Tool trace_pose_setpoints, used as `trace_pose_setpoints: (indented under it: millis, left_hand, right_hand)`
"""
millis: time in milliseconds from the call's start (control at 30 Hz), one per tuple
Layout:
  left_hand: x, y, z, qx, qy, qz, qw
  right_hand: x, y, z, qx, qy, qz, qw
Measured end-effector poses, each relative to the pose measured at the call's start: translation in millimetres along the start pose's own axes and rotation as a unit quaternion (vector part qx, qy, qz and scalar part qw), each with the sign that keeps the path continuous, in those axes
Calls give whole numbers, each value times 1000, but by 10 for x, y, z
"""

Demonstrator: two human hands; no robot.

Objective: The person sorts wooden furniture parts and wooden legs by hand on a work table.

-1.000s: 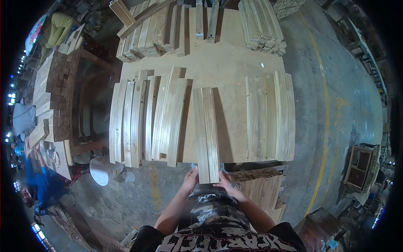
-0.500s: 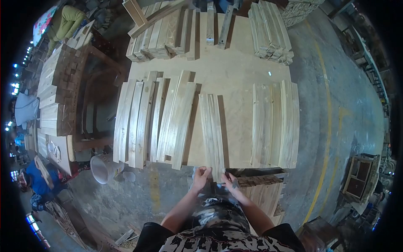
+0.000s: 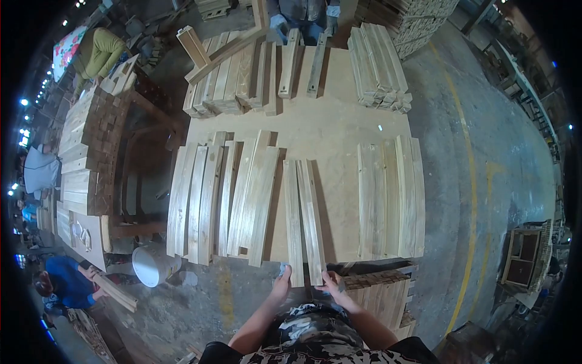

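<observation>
Two long wooden pieces lie at the middle of the table's near edge, their near ends sticking out over it. My left hand (image 3: 282, 284) is closed on the near end of the left piece (image 3: 293, 224). At the near end of the right piece (image 3: 312, 224), my right hand (image 3: 331, 284) grips its outer side. The pieces are close at the far end, with a narrow gap between them nearer me. To the left is a row of several boards (image 3: 209, 200); another group of boards (image 3: 390, 200) lies to the right.
The table (image 3: 291, 124) bears stacked wood at its far left (image 3: 227, 79) and far right (image 3: 377, 70). A gloved person (image 3: 303, 18) stands at the far edge. A white bucket (image 3: 147, 267) is on the floor at left; more boards (image 3: 379, 297) lie below the table's right side.
The two wooden pieces, side by side before, now have a gap between them at my end. The view has tilted up, showing more of the person across the table.
</observation>
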State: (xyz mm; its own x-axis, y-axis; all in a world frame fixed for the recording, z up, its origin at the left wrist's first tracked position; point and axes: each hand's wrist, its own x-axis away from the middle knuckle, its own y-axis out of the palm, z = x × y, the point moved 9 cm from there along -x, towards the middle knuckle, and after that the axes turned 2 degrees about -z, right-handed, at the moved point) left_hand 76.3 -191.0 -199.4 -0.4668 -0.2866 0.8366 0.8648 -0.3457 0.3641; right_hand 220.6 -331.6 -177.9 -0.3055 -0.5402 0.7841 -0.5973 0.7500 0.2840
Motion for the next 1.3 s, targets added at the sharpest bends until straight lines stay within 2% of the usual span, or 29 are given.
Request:
trace_pose_setpoints:
  millis: [67, 100, 200, 233, 267, 300, 333, 367, 400, 433, 467, 533, 600, 633, 733, 833, 933, 967, 1033, 1100, 1200, 1300]
  left_hand:
    - [-88, -114, -85, -12, -26, 10, 1000]
    - [-57, -35, 13, -50, -5, 15, 999]
    - [45, 345, 301, -173, 61, 16, 983]
    - [-11, 387, 312, -218, 85, 5, 972]
    - [-61, 432, 327, -263, 110, -5, 959]
    - [-123, 403, 213, -178, 67, -9, 982]
    - [-154, 427, 193, -145, 71, -11, 987]
    - [-165, 449, 167, -112, 74, -13, 991]
    - [-171, 442, 139, -78, 77, -14, 994]
    - [-235, 345, 126, -166, 97, 14, 981]
    - [-300, 286, 38, -142, 98, 20, 985]
    - [-420, 265, -35, -92, 104, 39, 990]
    - [-260, 372, 64, -118, 74, 24, 990]
    - [-168, 442, 165, -131, 60, 18, 989]
    - [-189, 450, 119, -278, 98, -3, 955]
    - [-34, 541, 179, -257, 36, -22, 966]
    - [293, 706, 498, -119, 153, -35, 980]
    - [355, 697, 522, -118, 114, -37, 986]
    - [429, 775, 758, -38, 128, -63, 989]
    - [340, 895, 849, 6, 153, -95, 984]
    - [374, 1147, 1275, -30, 211, -99, 972]
    - [866, 1461, 1834, -79, 241, -33, 967]
  right_hand:
    - [-15, 30, -85, 50, 1, 36, 998]
    - [-35, 45, -135, 76, 0, 53, 996]
    - [-220, -84, -90, 201, -93, 97, 970]
    - [-182, -31, -288, 219, -187, 92, 953]
    - [-158, -28, -412, 290, -221, 124, 923]
    - [-2, 56, -623, 358, -256, 155, 885]
    - [124, 149, -813, 422, -289, 186, 839]
    - [87, 226, -898, 393, -265, 165, 865]
    - [41, 335, -1031, 419, -271, 186, 846]
    - [-18, 485, -1153, 445, -276, 206, 826]
    - [-79, 649, -1269, 470, -283, 225, 806]
    - [-310, 896, -1399, 513, -216, 249, 793]
    - [-417, 1159, -1534, 572, -147, 275, 759]
    - [-548, 1167, -1551, 569, -142, 289, 757]
    - [-661, 1048, -1524, 529, -151, 267, 792]
    - [-702, 793, -1564, 460, -270, 226, 815]
    - [-401, 714, -1865, 406, -193, 133, 883]
    - [-336, 754, -1900, 316, -176, 56, 931]
    - [-243, 826, -1921, 127, -115, -97, 980]
    - [-136, 808, -1984, 111, -111, -142, 977]
    - [62, 927, -2088, 109, -140, -222, 959]
    - [442, 1328, -2397, 138, -186, -297, 927]
